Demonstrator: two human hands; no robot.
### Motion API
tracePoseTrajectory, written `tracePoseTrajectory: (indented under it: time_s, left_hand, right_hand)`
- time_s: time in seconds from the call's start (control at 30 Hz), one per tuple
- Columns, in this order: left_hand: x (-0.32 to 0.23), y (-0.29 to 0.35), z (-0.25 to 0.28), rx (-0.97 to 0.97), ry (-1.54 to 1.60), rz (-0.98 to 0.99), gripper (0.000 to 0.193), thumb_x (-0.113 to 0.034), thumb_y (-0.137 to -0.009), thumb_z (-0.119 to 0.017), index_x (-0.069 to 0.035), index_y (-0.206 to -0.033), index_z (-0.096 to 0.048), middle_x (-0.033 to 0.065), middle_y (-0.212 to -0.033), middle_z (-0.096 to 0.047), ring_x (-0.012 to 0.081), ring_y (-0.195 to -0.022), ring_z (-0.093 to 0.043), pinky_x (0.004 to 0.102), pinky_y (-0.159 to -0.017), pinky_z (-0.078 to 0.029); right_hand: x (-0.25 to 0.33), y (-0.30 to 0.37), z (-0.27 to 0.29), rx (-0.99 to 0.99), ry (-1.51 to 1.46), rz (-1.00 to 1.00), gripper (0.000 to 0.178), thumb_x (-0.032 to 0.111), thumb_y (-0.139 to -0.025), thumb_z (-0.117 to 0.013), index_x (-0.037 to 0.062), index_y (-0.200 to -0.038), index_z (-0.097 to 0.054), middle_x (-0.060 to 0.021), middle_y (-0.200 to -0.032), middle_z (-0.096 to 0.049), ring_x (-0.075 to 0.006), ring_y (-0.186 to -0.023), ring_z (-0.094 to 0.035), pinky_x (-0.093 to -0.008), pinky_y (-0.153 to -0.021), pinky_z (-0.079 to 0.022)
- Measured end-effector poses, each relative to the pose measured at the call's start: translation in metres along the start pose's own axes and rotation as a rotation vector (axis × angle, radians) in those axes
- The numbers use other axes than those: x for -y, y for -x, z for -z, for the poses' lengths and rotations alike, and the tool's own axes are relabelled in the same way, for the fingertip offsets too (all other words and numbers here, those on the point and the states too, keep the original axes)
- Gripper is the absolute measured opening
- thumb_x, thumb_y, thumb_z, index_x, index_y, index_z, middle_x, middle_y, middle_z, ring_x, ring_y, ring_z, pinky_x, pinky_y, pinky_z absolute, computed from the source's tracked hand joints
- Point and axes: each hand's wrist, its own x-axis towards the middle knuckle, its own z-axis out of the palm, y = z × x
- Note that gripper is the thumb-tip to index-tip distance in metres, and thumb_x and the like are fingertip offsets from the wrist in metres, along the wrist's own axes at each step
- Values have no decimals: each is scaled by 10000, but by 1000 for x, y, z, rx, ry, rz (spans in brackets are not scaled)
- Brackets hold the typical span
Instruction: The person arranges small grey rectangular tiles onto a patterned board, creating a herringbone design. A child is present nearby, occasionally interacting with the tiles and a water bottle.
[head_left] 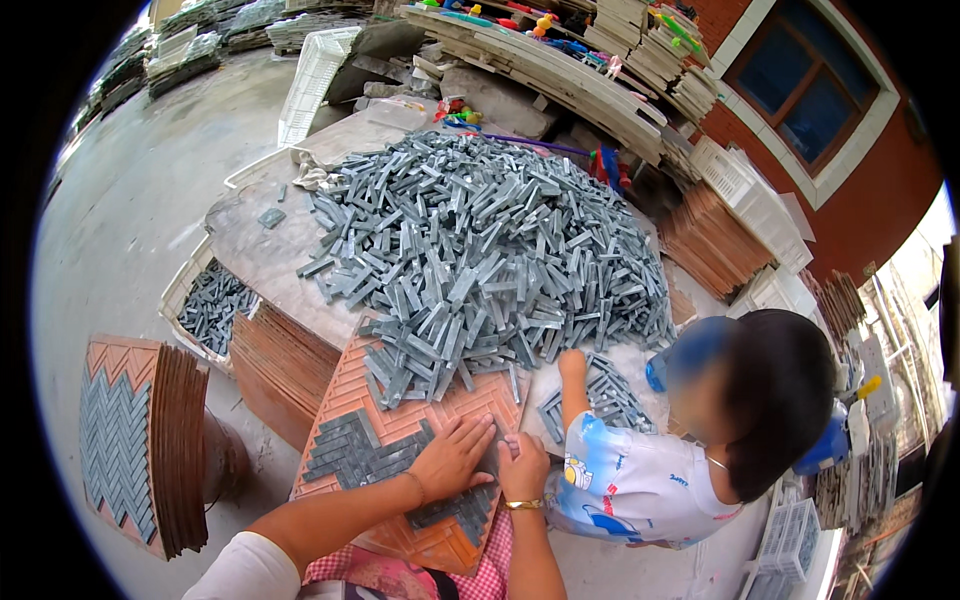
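An orange herringbone mould tray (420,415) lies tilted on my lap and the table edge, partly filled with grey stone strips (355,455). My left hand (452,457) lies flat on the strips in the tray, fingers spread. My right hand (523,465), with a gold bracelet at the wrist, rests beside it at the tray's right edge, fingers curled over strips; whether it grips one I cannot tell. A large heap of loose grey strips (480,245) covers the table beyond the tray.
A small person in a white printed shirt (640,480) stands at my right, one hand on strips by a second tray (600,395). A stack of filled trays (140,440) stands at left, a white crate of strips (210,305) beside the table, more stacked trays (715,240) at right.
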Motion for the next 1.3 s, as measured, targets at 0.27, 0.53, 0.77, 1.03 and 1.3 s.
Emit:
tracePoseTrajectory:
  time_s: [0.27, 0.53, 0.77, 1.03, 1.3]
  left_hand:
    - [4, 0, 8, -8, -10, -8, 741, -472, -828, -550, -8, -1372, -355, 139, -1443, -342, 269, -1338, -305, 443, -1109, -199]
    - [2, 2, 5, 24, -65, -16, 708, -492, -882, -446, -25, -1399, -322, 117, -1472, -308, 236, -1367, -262, 433, -1124, -158]
    - [3, 0, 5, 13, -58, -24, 712, -501, -869, -474, -23, -1381, -348, 143, -1450, -333, 272, -1355, -281, 435, -1116, -188]
    - [5, 1, 4, -17, -19, 10, 719, -538, -856, -483, -49, -1371, -373, 193, -1435, -327, 314, -1338, -294, 448, -1108, -198]
    - [2, -2, 7, -7, -32, -1, 714, -526, -846, -507, -48, -1362, -381, 191, -1401, -365, 308, -1310, -327, 459, -1097, -213]
  right_hand:
    - [-20, 12, 20, 170, -438, -286, 141, 37, -753, -691, 4, -883, -646, -82, -787, -658, -145, -671, -635, -266, -622, -506]
    - [-8, 14, 13, 104, -188, -59, 98, 77, -739, -697, 14, -759, -624, -121, -713, -635, -272, -654, -623, -342, -605, -493]
    - [7, -42, 2, -50, -33, 9, 161, 140, -784, -650, 19, -883, -614, -156, -843, -620, -353, -774, -606, -419, -700, -483]
    - [-26, -64, -21, -81, -32, 40, 195, 55, -753, -634, -16, -935, -637, -152, -752, -650, -287, -645, -635, -355, -629, -512]
    - [-11, -38, 9, 150, -82, 54, 142, 50, -761, -623, 28, -899, -652, -145, -815, -643, -312, -744, -613, -386, -669, -480]
